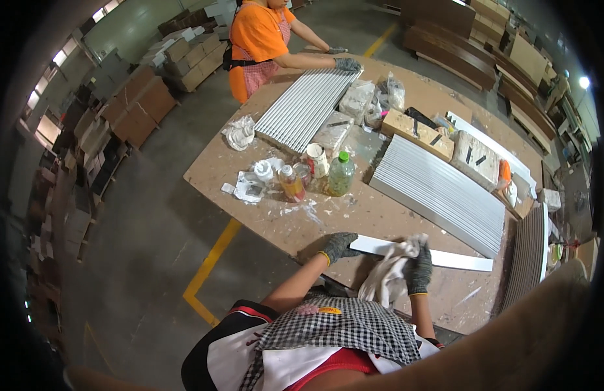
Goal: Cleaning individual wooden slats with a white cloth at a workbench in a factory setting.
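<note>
White strip (460, 260), held over the near side of the table (217, 171), its left end pinched in the gloved left hand (340, 247)! And the gloved right hand (418, 270) clutches a pale cloth (384, 272) against its middle, fingers curled around bunched fabric.

Dim workshop with a grey floor (145, 228) and a broad brown surface (214, 173).
Yellow lines (212, 259) mark the floor; bright windows (59, 58) pierce the left wall (116, 39), near piled brown cartons (136, 107); dark boards (445, 55) lie stacked beyond; a white lamp (584, 82) glows at right.
</note>
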Action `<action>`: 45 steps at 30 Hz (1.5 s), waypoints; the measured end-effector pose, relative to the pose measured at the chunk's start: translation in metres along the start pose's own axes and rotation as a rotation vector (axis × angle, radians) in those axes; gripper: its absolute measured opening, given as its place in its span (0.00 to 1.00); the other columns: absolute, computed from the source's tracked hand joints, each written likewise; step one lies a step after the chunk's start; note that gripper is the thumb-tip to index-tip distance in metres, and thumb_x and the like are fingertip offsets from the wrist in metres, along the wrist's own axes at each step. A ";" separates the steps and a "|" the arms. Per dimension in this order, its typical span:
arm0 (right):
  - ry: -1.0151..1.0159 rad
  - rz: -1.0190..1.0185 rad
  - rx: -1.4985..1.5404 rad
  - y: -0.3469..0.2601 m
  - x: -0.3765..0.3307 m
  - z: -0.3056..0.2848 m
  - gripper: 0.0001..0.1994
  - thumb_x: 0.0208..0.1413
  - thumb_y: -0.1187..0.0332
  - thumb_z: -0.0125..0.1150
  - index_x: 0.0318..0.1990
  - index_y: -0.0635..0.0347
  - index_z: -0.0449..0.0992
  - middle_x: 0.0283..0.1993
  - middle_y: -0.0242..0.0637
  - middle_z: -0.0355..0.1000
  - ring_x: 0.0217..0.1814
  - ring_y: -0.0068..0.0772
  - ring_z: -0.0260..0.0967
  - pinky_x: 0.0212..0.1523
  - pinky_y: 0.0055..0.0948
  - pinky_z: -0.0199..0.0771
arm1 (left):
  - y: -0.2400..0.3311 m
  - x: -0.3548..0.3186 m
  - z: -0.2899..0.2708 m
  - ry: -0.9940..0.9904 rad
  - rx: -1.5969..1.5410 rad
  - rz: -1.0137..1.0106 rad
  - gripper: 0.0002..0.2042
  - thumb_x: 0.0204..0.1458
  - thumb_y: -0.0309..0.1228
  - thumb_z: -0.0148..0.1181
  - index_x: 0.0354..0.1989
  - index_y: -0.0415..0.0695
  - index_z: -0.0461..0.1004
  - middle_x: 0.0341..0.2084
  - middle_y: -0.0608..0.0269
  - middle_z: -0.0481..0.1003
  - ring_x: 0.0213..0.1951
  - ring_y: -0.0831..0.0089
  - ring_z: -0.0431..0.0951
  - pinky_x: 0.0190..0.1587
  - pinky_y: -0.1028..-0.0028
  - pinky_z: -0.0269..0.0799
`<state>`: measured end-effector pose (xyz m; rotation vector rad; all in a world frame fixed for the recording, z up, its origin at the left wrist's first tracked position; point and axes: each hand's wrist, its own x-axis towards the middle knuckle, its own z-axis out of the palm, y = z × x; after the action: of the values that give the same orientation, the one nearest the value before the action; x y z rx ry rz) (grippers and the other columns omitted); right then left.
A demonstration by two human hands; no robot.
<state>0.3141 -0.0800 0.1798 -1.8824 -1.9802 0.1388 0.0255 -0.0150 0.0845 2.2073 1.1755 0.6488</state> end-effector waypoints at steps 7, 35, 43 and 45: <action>-0.232 -0.336 0.065 -0.091 -0.007 0.073 0.38 0.55 0.54 0.54 0.68 0.67 0.52 0.73 0.56 0.44 0.77 0.56 0.35 0.74 0.50 0.32 | -0.038 0.009 0.080 -0.099 0.212 -0.249 0.16 0.57 0.43 0.53 0.47 0.45 0.75 0.47 0.49 0.75 0.45 0.55 0.78 0.46 0.60 0.74; 0.144 0.676 -0.099 0.348 -0.090 -0.048 0.28 0.62 0.72 0.43 0.70 0.65 0.50 0.75 0.51 0.43 0.77 0.48 0.38 0.75 0.34 0.36 | -0.002 0.012 0.041 0.243 -0.983 -0.856 0.15 0.57 0.40 0.57 0.37 0.38 0.74 0.32 0.56 0.75 0.31 0.64 0.79 0.27 0.65 0.82; -0.013 0.197 -0.102 0.089 -0.053 0.059 0.44 0.51 0.49 0.57 0.70 0.66 0.48 0.72 0.61 0.43 0.75 0.62 0.38 0.72 0.57 0.36 | 0.051 0.026 -0.002 0.123 -1.067 -0.991 0.22 0.58 0.48 0.54 0.45 0.37 0.74 0.34 0.58 0.76 0.40 0.68 0.77 0.41 0.66 0.75; -0.062 -0.147 0.035 -0.031 -0.015 0.042 0.40 0.50 0.54 0.60 0.67 0.66 0.53 0.71 0.62 0.47 0.74 0.64 0.40 0.73 0.53 0.37 | 0.002 0.007 0.035 0.298 -0.802 -0.701 0.22 0.59 0.46 0.53 0.46 0.35 0.74 0.34 0.54 0.77 0.39 0.63 0.78 0.41 0.64 0.76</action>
<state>0.2707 -0.0888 0.1484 -1.7234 -2.1348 0.1903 0.0521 -0.0187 0.0610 0.9744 1.3937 0.9323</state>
